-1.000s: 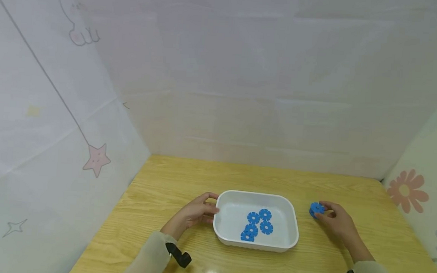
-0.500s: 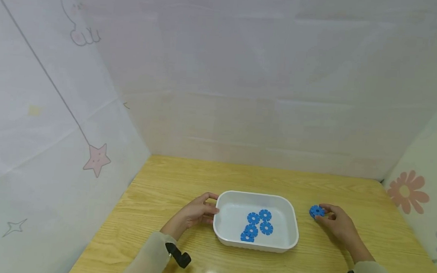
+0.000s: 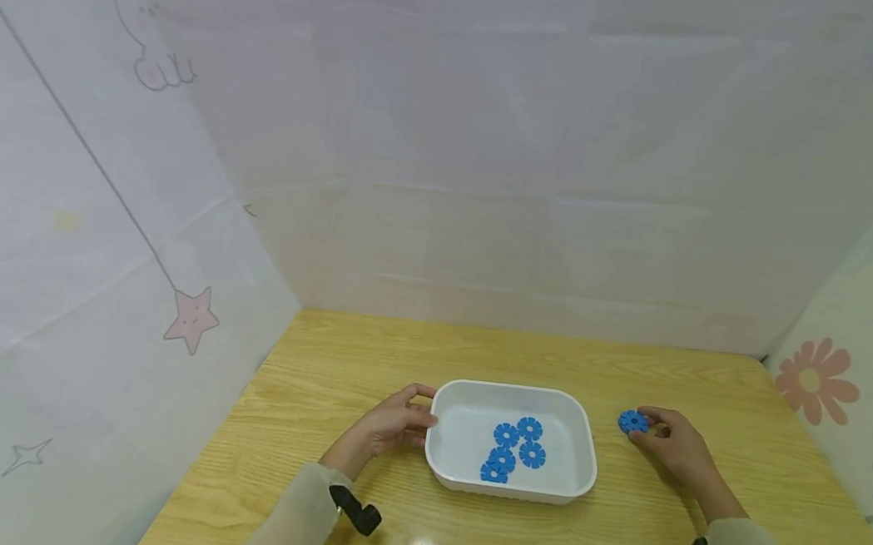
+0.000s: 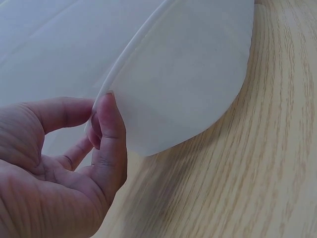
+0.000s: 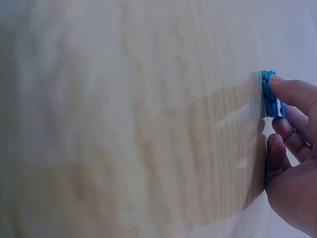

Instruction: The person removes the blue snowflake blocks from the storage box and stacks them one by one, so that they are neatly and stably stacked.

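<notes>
The left hand (image 3: 393, 424) has its grip clamped on the rim at the left end of a white plastic tray (image 3: 465, 420); the left wrist view shows digits closed on both faces of the thin edge, with only the wall between them. The right hand (image 3: 674, 444) pinches a small stack of blue notched discs (image 3: 633, 422) on the wooden desk (image 3: 372, 344), to the right of the tray and apart from it. That grip is spread as wide as the discs: from the head view, a finger meets the far edge of the stack and the thumb the near edge. From the right wrist, several thin layers show edge-on between the digits. Inside the tray, at least five loose blue discs (image 3: 533, 455) lie around the middle and near side, some overlapping.
</notes>
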Demonstrator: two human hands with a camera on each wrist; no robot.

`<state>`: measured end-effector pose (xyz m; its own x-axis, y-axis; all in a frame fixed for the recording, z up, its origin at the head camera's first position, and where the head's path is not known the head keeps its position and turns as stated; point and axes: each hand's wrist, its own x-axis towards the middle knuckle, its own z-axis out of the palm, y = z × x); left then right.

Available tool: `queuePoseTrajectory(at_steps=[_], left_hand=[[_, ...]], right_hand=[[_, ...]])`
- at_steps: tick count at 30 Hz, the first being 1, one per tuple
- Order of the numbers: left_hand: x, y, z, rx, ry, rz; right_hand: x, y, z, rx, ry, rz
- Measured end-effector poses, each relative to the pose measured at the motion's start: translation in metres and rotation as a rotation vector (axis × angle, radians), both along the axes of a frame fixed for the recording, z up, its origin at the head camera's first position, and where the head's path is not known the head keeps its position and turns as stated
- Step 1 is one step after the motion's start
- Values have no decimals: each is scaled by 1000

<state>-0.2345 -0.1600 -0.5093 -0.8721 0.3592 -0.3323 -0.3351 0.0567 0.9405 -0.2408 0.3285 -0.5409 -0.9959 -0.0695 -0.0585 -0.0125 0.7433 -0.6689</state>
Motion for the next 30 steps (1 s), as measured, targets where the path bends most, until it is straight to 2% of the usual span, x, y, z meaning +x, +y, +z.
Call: queuePoseTrajectory(at_steps=[22, 26, 30], left_hand=[[0, -1, 0, 19, -6, 3], [0, 0, 1, 18, -6, -1], [0, 0, 1, 13, -9, -4]], right_hand=[[-1, -3, 6, -37, -49, 8], [0, -5, 13, -67, -52, -5], [1, -15, 26, -105, -8, 9]])
